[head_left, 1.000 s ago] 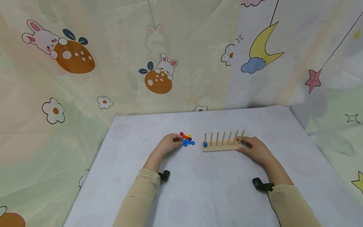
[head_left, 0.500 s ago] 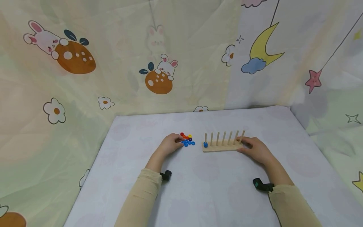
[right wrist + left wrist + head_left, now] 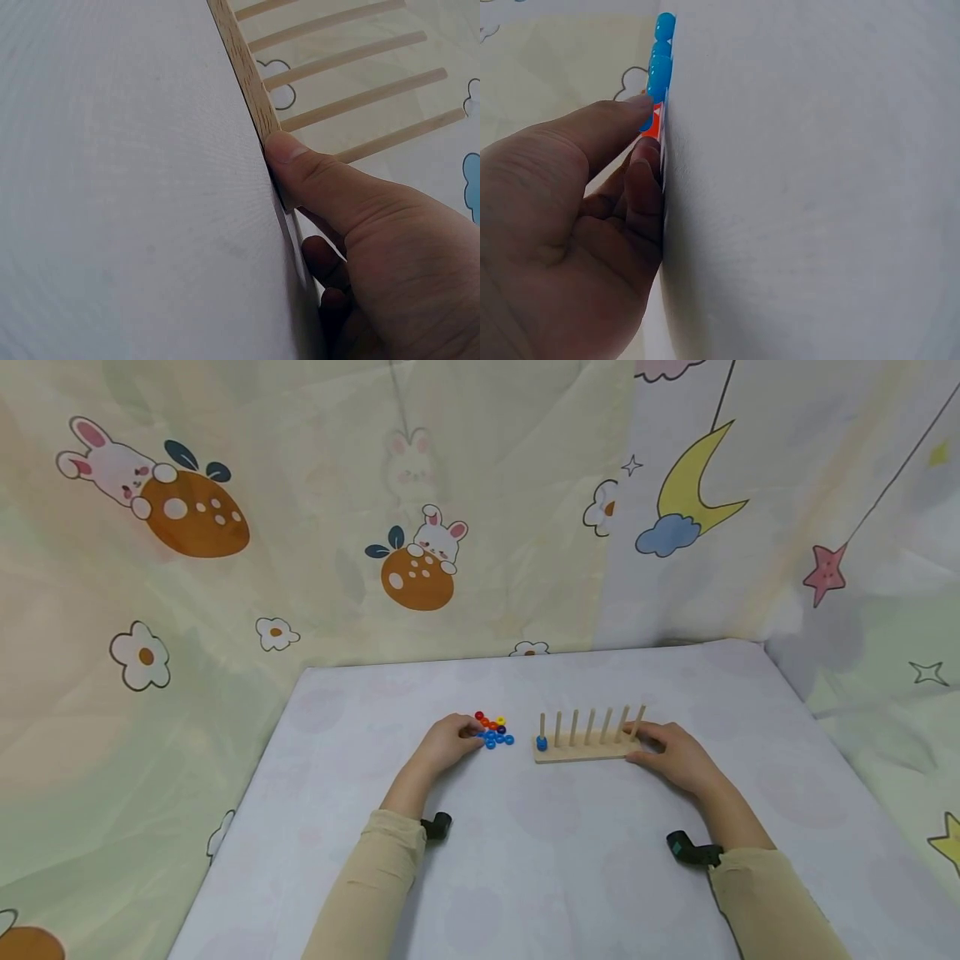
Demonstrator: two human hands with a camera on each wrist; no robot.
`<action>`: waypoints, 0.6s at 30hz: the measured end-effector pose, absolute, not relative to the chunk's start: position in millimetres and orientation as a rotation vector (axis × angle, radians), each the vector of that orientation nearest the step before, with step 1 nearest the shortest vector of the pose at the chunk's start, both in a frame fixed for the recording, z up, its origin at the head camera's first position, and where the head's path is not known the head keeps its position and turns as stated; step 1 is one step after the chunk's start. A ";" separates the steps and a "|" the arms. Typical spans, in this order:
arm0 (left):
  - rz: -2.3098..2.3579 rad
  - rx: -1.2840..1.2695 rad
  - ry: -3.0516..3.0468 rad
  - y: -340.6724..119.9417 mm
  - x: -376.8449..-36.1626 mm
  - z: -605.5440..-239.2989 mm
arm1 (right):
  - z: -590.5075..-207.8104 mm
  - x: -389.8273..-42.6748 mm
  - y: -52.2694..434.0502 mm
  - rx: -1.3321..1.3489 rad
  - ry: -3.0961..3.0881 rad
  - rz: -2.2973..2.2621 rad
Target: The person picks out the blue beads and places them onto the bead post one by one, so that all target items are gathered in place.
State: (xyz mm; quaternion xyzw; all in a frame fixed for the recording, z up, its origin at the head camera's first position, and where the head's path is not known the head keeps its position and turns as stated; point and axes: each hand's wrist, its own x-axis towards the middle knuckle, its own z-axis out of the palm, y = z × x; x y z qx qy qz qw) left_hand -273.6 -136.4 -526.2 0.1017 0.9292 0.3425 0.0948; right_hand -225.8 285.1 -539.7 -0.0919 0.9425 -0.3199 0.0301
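Two bare hands rest on a pale lilac table in front of hung cloth printed with rabbits, a moon and stars. The left hand lies at the left edge of a small heap of coloured rings, which sits near the middle of the table, well left of the wooden peg board. The heap holds red, orange, yellow, dark blue and light blue rings lying flat and touching one another. In the left wrist view the thumb tip and a curled finger press close together against the nearest rings, an orange one and a light blue one, so the hand seems to pinch at the heap's edge; whether a ring is actually caught between the fingers, I cannot tell. The right hand holds the right end of the peg board: the right wrist view shows its thumb pressed on the near edge of the wooden base, the other fingers curled round the end. The board lies flat, just right of the rings and apart from them, with seven upright pegs in a row. One blue ring sits at the foot of the leftmost peg. Both forearms wear beige sleeves with a black wrist camera strapped on each.
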 end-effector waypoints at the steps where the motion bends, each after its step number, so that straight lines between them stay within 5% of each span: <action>1: 1.021 0.299 2.755 -136.7 -273.2 -525.9 | -539.7 -225.6 284.7 -0.280 2.905 -0.984; 18: 1.081 0.298 2.719 -132.7 -268.3 -505.6 | -538.0 -220.1 281.4 -0.259 2.902 -0.971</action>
